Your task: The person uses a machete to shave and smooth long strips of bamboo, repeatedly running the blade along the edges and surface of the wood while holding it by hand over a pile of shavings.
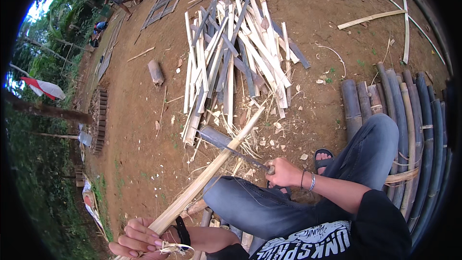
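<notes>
Our left hand (139, 238) has its fingers (144, 235) wrapped tight around the long pale bamboo strip (207, 175). Our right hand (284, 172) grips the big dark knife (226, 144), whose blade rests across it. Beyond lies a pile of split bamboo slats (236, 53) on the dirt ground (144, 154).

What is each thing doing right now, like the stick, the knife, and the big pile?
bamboo strip: tilted, held at its near end by the left hand.
knife: blade laid against the strip, gripped by the right hand.
pile of split slats: lying loose and crisscrossed on the dirt.
whole bamboo poles: uncut, lying side by side.
short log: lying alone on the ground.
</notes>
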Tool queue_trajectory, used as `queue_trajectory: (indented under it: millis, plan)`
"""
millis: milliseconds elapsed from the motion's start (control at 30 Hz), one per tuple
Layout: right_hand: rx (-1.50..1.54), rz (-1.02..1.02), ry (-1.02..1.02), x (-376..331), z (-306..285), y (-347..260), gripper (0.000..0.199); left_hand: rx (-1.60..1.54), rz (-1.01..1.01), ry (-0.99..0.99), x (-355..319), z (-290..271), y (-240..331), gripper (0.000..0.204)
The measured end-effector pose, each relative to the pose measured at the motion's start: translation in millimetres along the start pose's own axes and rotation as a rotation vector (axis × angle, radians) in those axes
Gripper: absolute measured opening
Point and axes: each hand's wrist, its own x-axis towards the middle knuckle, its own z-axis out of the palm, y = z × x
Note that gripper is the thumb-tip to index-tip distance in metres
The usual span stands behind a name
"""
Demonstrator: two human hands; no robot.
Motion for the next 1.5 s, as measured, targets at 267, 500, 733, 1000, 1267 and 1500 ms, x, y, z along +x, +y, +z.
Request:
queue_trajectory:
  millis: [267,500,733,1000,1267,1500]
  plan:
    - [0.053,0.044,-0.010,5,3,16,0.023,-0.064,-0.014,-0.034,5,-6,-3,0.040]
    - [0.003,0.059,-0.055,1,-13,-7,0.023,-0.041,-0.017,0.008,6,-13,-5,0.040]
    - [-0.031,0.037,-0.012,0,-18,-5,0.025,-0.012,-0.007,0.045,1,-1,-13,0.038]
    - [-0.180,0.060,0.091,12,-31,16,0.029,-0.075,-0.041,0.031,9,-7,-20,0.046]
    - [-0.182,-0.124,0.029,11,-39,15,0.046,-0.067,-0.036,0.067,36,-20,-52,0.047]
    - [-0.116,0.004,0.097,14,-22,17,0.048,0.036,-0.002,0.223,40,-25,-58,0.045]
